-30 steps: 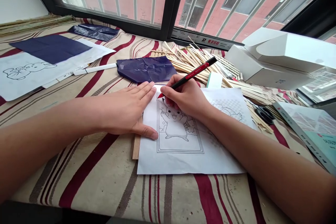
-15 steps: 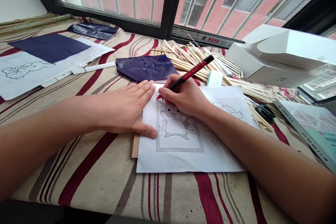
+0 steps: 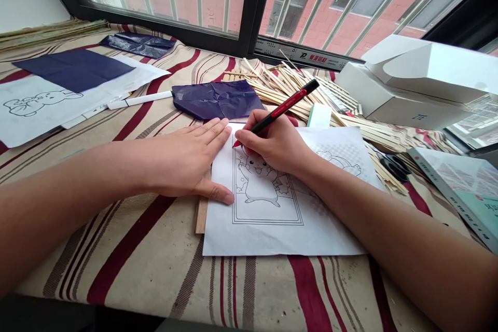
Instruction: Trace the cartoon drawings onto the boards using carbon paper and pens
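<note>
A white sheet of paper point(image 3: 252, 238) with a framed line drawing of a round-cheeked cartoon animal lies in front of me. My left hand point(image 3: 194, 153) rests flat on its left side, fingers stretched out and thumb near the drawing's frame. Pinched in my right hand point(image 3: 272, 142) is a black and red pen point(image 3: 286, 106), tilted up to the right. Its red tip is at the upper left corner of the frame, where I cannot tell whether it touches. Part of the drawing's head is hidden by my right hand. A wooden board point(image 3: 201, 218) sticks out under the paper's left edge.
Crumpled dark blue sheet point(image 3: 218, 99) lies behind the paper, beside thin wooden strips point(image 3: 290, 85) and a pale green-white block point(image 3: 319, 115). Rightward are a white box point(image 3: 412, 98), black scissors-like handles point(image 3: 395, 166) and a book point(image 3: 462, 187). Leftward lie a rabbit drawing point(image 3: 39, 119) and a flat blue sheet point(image 3: 73, 70).
</note>
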### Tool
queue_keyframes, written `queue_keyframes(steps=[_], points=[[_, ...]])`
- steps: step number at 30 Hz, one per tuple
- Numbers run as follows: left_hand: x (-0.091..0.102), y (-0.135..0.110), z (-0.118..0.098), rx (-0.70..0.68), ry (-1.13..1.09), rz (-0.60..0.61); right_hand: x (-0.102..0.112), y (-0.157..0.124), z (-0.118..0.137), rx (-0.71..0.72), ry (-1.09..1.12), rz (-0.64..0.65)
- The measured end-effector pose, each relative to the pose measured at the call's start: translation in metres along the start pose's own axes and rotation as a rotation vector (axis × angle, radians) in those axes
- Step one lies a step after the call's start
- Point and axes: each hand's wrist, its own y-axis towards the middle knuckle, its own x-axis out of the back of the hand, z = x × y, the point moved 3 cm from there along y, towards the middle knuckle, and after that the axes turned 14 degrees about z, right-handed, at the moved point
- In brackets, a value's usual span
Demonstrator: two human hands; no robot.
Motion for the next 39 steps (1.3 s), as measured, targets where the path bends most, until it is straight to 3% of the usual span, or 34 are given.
queue_keyframes(steps=[4,11,16,24,31,39], points=[[-0.0007,0.0005,0.0013,-0.025,-0.03,-0.022,-0.0004,-0.0007,-0.0002,0.007,-0.012,-0.026],[0.0005,-0.0011,-0.0006,0.01,-0.009,0.003,-0.0007,-0.002,0.0011,0.03,0.027,0.066],[0.0001,-0.0003,-0.0003,-0.019,-0.03,-0.013,-0.0001,-0.0026,-0.0004,0.021,-0.002,0.002],[0.0001,0.0001,-0.001,-0.013,-0.007,-0.003,-0.0001,-0.0042,0.0047,0.033,0.025,0.124],[-0.0028,0.0015,0.0022,-0.026,0.001,-0.023,-0.0005,-0.0041,0.0022,0.026,0.025,0.068],[0.0005,-0.0007,-0.0001,-0.029,0.011,-0.025,-0.0006,-0.0063,0.0083,0.055,0.005,0.174]])
